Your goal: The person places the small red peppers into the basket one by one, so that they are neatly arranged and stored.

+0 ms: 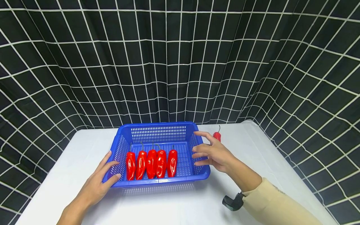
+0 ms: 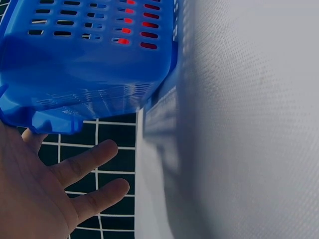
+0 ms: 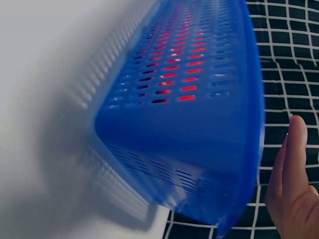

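Note:
A blue plastic basket (image 1: 157, 182) with slotted walls is on the white table in front of me. Inside it, several glossy red chili peppers (image 1: 152, 164) lie side by side, stems pointing away, towards the left and middle of its floor. My left hand (image 1: 97, 182) is spread at the basket's left end and touches the rim; the left wrist view shows straight fingers (image 2: 102, 196) beyond the basket wall. Over the right end, my right hand (image 1: 216, 153) has its fingers spread and holds nothing. One more red chili pepper (image 1: 217, 136) lies outside, behind the right hand, partly hidden by it.
The white table (image 1: 152, 209) extends around the basket on all sides. Black cloth with a white grid (image 1: 174, 62) hangs behind the table and along both sides. A black device (image 1: 234, 202) sits at the right wrist, below a beige sleeve (image 1: 270, 200).

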Available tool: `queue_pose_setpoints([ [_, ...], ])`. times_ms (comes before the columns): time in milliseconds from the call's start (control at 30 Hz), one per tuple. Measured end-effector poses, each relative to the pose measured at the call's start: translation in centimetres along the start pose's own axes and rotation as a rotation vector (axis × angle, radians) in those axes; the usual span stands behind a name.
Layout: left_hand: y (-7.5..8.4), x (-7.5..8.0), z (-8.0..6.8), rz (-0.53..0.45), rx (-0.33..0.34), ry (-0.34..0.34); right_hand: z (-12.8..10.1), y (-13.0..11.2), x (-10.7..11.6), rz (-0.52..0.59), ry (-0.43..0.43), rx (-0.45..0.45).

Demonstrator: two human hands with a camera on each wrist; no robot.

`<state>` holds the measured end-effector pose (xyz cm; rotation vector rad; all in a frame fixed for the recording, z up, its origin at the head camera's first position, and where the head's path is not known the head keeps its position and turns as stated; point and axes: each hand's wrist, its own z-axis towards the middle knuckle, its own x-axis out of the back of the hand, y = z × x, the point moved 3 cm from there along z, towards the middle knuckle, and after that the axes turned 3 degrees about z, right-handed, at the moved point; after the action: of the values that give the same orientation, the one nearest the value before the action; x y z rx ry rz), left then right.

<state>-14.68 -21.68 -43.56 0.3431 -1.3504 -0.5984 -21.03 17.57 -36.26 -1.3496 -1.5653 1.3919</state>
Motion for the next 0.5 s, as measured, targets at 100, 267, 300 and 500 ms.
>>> queue_pose_setpoints([
  [100, 0.0, 0.0, 0.0, 0.002, 0.0, 0.0, -0.5, -0.5, 0.4, -0.004, -0.006, 0.015],
  [267, 0.0, 0.1, -0.1, -0.002, 0.0, -0.002, -1.1, -1.3, 1.1, 0.008, -0.018, 0.05],
  [300, 0.0, 0.1, -0.1, -0.002, 0.001, -0.003, -1.3, -1.4, 1.3, 0.011, -0.022, 0.058],
  [500, 0.1, 0.1, -0.1, -0.006, -0.006, -0.001, -2.0, -2.0, 2.6, 0.022, 0.009, 0.078],
])
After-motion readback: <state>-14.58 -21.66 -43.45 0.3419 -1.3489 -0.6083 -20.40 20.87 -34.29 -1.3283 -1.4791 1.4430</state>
